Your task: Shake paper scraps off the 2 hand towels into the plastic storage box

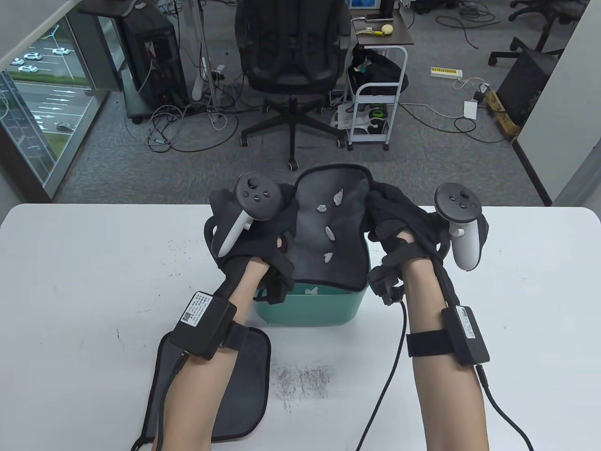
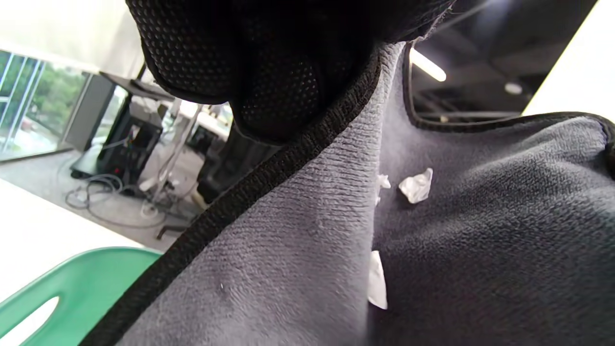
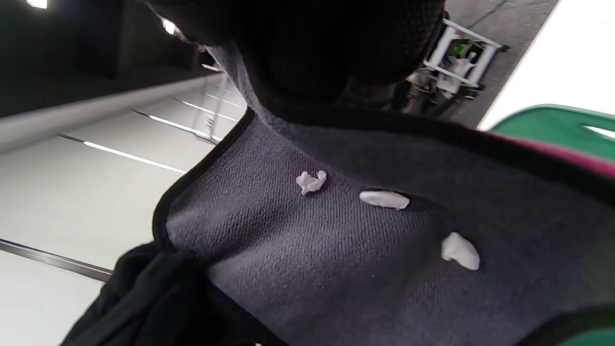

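At centre frame, above the box: we see a grey hand towel (image 1: 328, 221) held up between both hands, sagging in the middle, its lower edge hanging into the green plastic storage box (image 1: 310, 307).
Left hand (image 1: 249, 235): we see its grip clamped on the towel's left edge; in the left wrist view the gloved fingers (image 2: 269, 72) press on the black hem.
Right hand (image 1: 404, 230): its grip is clamped on the towel's right edge, with bunched fabric under the glove.
Paper scraps (image 1: 328, 230): we count four white bits clinging to the towel's face in the table view, and one more piece (image 1: 312, 291) lying inside the box below.
Second towel (image 1: 249, 376): it lies flat at lower left of the frame, partly under the left forearm, just in front of the box.
Surface (image 1: 516, 291): white, with a grey scuffed patch (image 1: 305, 378) at lower centre, beside the flat towel, and faint specks at centre left.
Room: grey carpet behind the surface; a black office chair (image 1: 291, 61) at upper centre; a white trolley (image 1: 375, 108) to its right; a computer tower (image 1: 150, 61) at upper left beside a window; loose cables and a power strip (image 1: 446, 73) on the floor at upper right.
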The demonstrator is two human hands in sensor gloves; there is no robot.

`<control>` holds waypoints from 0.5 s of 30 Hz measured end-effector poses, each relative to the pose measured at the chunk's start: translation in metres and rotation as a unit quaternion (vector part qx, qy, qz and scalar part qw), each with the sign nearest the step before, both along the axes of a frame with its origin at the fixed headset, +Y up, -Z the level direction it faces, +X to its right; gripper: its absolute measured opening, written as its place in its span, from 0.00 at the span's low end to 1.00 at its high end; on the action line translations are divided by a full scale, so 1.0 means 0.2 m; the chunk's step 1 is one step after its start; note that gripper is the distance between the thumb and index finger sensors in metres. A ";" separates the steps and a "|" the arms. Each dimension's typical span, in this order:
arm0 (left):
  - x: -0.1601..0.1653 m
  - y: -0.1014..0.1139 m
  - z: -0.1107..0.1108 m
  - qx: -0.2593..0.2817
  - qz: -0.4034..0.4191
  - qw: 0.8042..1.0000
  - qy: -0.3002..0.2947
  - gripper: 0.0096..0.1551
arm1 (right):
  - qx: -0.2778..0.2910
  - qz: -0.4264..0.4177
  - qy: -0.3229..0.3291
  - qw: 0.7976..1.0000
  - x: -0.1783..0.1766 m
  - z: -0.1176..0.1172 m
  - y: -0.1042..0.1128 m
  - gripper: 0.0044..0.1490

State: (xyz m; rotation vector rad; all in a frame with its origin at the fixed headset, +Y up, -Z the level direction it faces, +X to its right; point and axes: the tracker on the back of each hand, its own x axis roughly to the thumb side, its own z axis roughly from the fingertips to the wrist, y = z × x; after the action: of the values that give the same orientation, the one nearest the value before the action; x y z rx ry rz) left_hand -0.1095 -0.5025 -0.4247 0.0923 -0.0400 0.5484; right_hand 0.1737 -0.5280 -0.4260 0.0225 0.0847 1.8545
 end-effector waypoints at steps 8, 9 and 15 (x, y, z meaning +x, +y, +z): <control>-0.05 -0.23 -0.06 0.071 0.069 0.995 0.020 0.22 | 0.055 0.053 -0.036 0.996 -0.06 -0.05 -0.15 0.24; -0.05 -0.28 -0.07 0.074 0.088 0.993 0.023 0.22 | 0.060 0.067 -0.038 0.995 -0.08 -0.05 -0.18 0.24; -0.03 -0.41 -0.09 0.063 0.103 0.992 0.033 0.22 | 0.056 0.069 -0.010 0.996 -0.16 -0.08 -0.30 0.24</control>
State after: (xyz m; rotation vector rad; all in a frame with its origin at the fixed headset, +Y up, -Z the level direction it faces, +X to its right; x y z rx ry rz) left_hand -0.1158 -0.5846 -0.4433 0.2398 -0.0004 0.7486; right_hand 0.1419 -0.5880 -0.4418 0.0778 -0.0338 1.9964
